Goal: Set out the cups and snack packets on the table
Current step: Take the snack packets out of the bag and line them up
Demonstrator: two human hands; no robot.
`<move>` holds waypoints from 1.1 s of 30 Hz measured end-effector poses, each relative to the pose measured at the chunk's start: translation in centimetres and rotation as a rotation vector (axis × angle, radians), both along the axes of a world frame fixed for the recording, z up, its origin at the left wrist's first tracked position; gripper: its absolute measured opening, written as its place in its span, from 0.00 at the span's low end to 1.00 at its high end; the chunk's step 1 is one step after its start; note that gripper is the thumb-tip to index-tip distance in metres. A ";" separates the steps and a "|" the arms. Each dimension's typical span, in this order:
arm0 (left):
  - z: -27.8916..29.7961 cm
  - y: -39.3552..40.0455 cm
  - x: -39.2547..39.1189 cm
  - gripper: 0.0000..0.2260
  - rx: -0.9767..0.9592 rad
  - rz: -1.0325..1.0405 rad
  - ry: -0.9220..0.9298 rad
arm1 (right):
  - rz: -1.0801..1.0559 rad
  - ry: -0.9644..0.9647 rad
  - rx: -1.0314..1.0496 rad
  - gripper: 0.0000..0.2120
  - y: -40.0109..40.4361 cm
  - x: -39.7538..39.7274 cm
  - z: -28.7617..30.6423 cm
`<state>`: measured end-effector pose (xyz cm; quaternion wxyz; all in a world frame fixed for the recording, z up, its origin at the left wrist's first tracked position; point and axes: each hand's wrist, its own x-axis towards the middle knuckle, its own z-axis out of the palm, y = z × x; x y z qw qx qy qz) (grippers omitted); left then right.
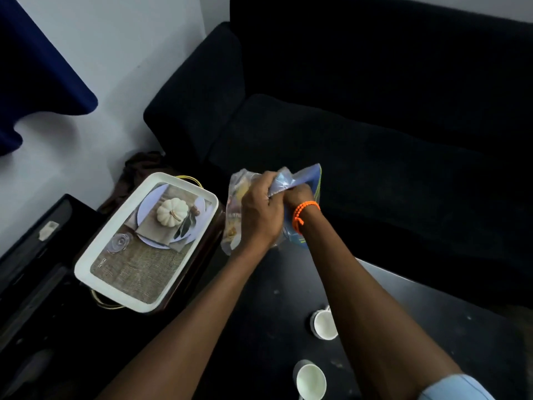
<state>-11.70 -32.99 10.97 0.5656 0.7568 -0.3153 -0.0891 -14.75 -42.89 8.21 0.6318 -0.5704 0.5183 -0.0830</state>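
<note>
Both hands meet above the far edge of the black table [432, 327]. My left hand [261, 209] grips a clear snack packet [235, 215] with yellowish pieces inside. My right hand [298, 194], with an orange bracelet at the wrist, pinches the top of a blue packet [307, 176] that touches the clear one. Two white cups stand on the table beside my right forearm: one [324, 324] further away, one [311, 381] near the bottom edge.
A white tray [115, 287] printed with a pumpkin picture rests to the left on a dark stand with gold handles. A black sofa [375, 125] fills the space behind the table. A black case [31, 255] lies at far left.
</note>
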 end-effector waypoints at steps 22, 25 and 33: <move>-2.3 -4.0 0.7 0.07 0.037 0.138 0.195 | -0.627 -0.389 -0.075 0.10 -4.2 -23.5 -1.5; -3.2 -4.7 -0.6 0.06 0.064 0.085 0.235 | -0.760 -0.205 0.065 0.13 -2.2 -26.3 -7.9; -4.8 -5.3 -2.4 0.09 0.132 -0.028 0.217 | -0.678 0.286 -0.455 0.10 -0.3 -25.9 -7.5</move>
